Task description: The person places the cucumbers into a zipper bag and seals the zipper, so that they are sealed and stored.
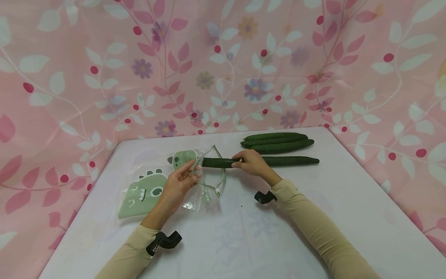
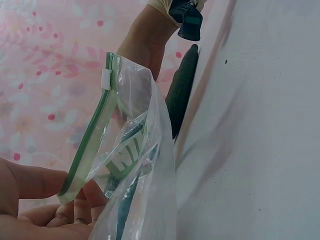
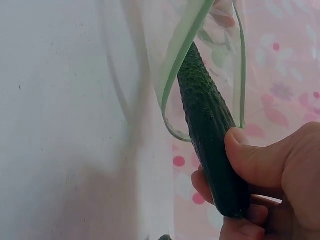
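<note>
My left hand [image 1: 177, 190] pinches the green zip edge of a clear slider bag [image 2: 95, 130] between thumb and fingers. Green cartoon print covers part of this bag, and its mouth stands wide, facing right. With thumb and fingers my right hand [image 1: 252, 162] grips a dark green cucumber [image 3: 205, 115] near its end. The far end of that cucumber reaches inside the bag's mouth, pointing left. A white slider [image 2: 106, 79] sits on the zip strip. Just past my right hand, a second cucumber [image 1: 292, 161] lies on the white table.
Several more cucumbers [image 1: 278, 142] lie together at the back right of the table [image 1: 237, 240]. Another zip bag [image 1: 146, 195] with a green monster face lies flat at the left. Behind the table hangs a pink floral cloth [image 1: 223, 69]. Each sleeve carries a black wrist camera [image 1: 167, 240].
</note>
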A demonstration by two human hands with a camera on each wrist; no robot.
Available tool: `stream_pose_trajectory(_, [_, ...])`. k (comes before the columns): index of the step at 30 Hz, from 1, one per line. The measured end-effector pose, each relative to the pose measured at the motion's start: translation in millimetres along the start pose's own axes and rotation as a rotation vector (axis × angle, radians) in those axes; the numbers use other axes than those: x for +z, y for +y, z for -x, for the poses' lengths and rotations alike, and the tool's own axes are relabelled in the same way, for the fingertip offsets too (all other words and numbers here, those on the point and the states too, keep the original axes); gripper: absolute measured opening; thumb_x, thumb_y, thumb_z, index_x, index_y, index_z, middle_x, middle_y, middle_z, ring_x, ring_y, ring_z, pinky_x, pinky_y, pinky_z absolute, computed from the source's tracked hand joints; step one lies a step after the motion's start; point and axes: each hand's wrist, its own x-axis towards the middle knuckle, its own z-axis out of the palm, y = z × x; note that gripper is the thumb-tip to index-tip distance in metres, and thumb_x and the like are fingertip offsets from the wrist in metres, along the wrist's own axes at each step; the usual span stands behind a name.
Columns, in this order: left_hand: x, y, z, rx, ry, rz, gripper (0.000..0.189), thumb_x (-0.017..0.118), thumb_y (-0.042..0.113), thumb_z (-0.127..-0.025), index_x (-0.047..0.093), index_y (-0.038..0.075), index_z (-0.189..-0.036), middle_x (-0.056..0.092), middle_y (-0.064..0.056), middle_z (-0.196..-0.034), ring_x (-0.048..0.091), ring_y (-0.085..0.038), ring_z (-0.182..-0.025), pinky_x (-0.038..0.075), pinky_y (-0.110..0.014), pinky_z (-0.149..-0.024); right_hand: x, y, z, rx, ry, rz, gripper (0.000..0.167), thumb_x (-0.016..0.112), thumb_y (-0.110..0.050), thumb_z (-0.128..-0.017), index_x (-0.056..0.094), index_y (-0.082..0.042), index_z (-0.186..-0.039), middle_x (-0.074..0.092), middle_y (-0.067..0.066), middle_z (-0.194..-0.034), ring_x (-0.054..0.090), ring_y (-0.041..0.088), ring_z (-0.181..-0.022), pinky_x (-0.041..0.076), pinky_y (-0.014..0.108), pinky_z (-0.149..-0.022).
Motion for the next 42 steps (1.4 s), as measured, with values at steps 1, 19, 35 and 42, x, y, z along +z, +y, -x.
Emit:
stream_pose_trajectory(1, [-0.1, -0.4, -0.1, 0.001, -0.003, -0.002, 0.063, 0.053, -0.007, -0.104, 0.032, 0.002, -0.162, 0.05, -0.02, -0.143, 0.062, -0.018, -0.112, 0.052, -0.029, -0.095, 0.8, -0.9, 0.0, 0.004, 0.004, -0.003, 0.03, 0.075, -0.017, -0.097, 0.076, 0.0, -0.122, 0.075, 0.008, -0.096, 0.05, 0.014, -0.062, 0.041, 0.031, -0.06])
stream_pose_trajectory(19, [2.3, 0.1, 0.0, -0.023, -0.014, -0.001, 0.063, 0.054, -0.008, -0.103, 0.033, 0.002, -0.162, 0.044, -0.024, -0.147, 0.062, -0.018, -0.114, 0.052, -0.03, -0.096, 20.9, -18.6, -14.1, 0.01, 0.022, 0.075, 0.03, 0.074, -0.021, -0.098, 0.077, -0.003, -0.123, 0.076, 0.008, -0.102, 0.049, 0.012, -0.061, 0.043, 0.03, -0.062])
stream_pose_trajectory(35, [1.2, -0.5, 0.1, -0.027, -0.022, 0.009, 0.062, 0.054, -0.007, -0.103, 0.034, 0.003, -0.161, 0.045, -0.021, -0.148, 0.062, -0.018, -0.114, 0.053, -0.031, -0.096, 36.0, -24.2, -23.5, -0.032, 0.078, 0.131, 0.027, 0.077, -0.022, -0.096, 0.08, -0.005, -0.117, 0.076, 0.009, -0.107, 0.061, 0.015, -0.073, 0.053, 0.037, -0.072])
stream_pose_trajectory(42, [2.7, -3.0, -1.0, -0.03, -0.041, 0.018, 0.062, 0.052, -0.009, -0.103, 0.033, 0.001, -0.161, 0.043, -0.026, -0.15, 0.06, -0.025, -0.121, 0.053, -0.03, -0.095, 42.6, -28.5, -26.8, -0.058, 0.089, 0.131, 0.024, 0.078, -0.021, -0.095, 0.081, -0.006, -0.113, 0.077, 0.008, -0.101, 0.063, 0.017, -0.072, 0.052, 0.036, -0.069])
